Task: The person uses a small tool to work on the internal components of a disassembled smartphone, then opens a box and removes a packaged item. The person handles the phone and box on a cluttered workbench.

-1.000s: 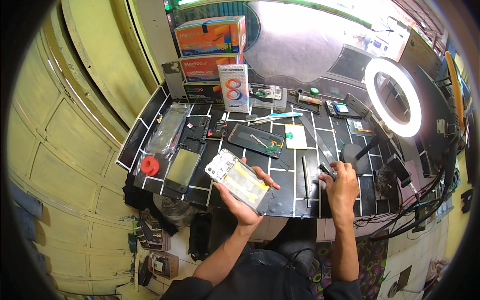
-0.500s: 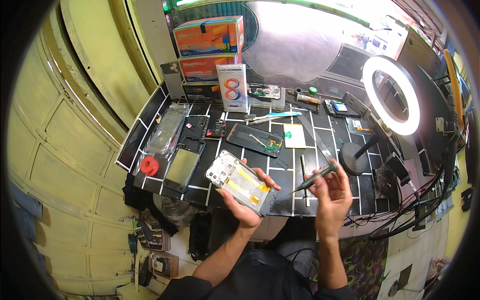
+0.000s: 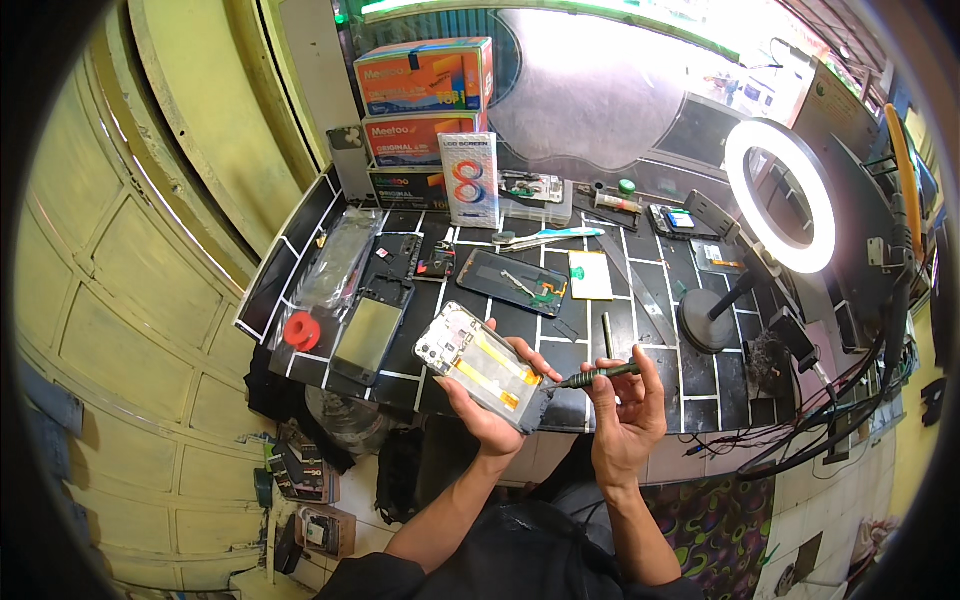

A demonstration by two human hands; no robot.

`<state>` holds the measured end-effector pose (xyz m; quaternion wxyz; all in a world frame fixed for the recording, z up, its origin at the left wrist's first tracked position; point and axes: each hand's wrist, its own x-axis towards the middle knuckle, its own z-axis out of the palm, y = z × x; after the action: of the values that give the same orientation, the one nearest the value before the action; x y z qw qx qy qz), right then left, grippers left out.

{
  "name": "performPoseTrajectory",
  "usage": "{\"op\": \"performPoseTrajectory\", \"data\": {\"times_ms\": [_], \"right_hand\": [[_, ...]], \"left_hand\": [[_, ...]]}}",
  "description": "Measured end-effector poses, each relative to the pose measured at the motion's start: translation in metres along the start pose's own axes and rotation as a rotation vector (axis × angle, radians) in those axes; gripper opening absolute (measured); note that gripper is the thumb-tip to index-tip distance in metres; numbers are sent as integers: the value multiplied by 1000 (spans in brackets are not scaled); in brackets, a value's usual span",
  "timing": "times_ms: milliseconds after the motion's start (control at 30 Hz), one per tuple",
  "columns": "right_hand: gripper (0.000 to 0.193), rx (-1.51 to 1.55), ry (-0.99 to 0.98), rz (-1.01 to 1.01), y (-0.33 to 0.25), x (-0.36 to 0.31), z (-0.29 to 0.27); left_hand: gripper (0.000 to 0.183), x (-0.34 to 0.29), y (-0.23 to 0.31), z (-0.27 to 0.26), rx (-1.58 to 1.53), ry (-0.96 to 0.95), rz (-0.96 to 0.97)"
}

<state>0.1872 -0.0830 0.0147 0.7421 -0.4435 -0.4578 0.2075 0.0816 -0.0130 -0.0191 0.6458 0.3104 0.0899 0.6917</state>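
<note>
My left hand [image 3: 488, 423] grips an opened phone body [image 3: 480, 366] by its edges, thumb on the near side and fingertips on the far side. The phone's inner side faces up, with yellow-orange flex ribbons and a dark piece at its lower right end. Between the fingers of my right hand [image 3: 628, 430] is a dark, ridged screwdriver [image 3: 602, 376], held nearly level. Its tip points left and meets the phone's dark end; whether it sits in a screw is too small to see.
On the brick-patterned table [image 3: 700, 385] lie a dark phone shell [image 3: 480, 277], a phone frame [image 3: 372, 335], a red spool [image 3: 301, 330], a white-yellow battery-like piece [image 3: 590, 276] and a metal ruler [image 3: 640, 290]. A lit ring lamp [image 3: 822, 190] stands right. Stacked boxes [image 3: 425, 85] stand at the back.
My right hand has moved left and slightly down, bringing the screwdriver from a tilted pose beside the phone to a flatter one at its end. The left hand and phone hardly moved.
</note>
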Motion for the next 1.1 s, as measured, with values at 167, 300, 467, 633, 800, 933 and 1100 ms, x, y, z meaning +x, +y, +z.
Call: {"op": "performPoseTrajectory", "data": {"times_ms": [167, 300, 467, 633, 800, 933, 1100], "right_hand": [[54, -73, -32, -105, 6, -2, -2], [54, 32, -62, -132, 8, -1, 1], [41, -49, -67, -252, 5, 7, -1], [33, 111, -30, -2, -4, 6, 1], [32, 66, -28, -70, 2, 7, 1], [30, 42, -72, -154, -2, 14, 6], [31, 186, -11, -101, -2, 12, 7]], "left_hand": [[94, -1, 0, 0, -8, 11, -7], [94, 0, 1, 2, -14, 32, -20], [93, 0, 2, 2, -47, 35, -31], [92, 2, 3, 3, -14, 21, -12], [92, 2, 4, 4, -34, 30, -24], [92, 0, 4, 5, -38, 47, -36], [92, 0, 3, 4, -59, 38, -32]]}}
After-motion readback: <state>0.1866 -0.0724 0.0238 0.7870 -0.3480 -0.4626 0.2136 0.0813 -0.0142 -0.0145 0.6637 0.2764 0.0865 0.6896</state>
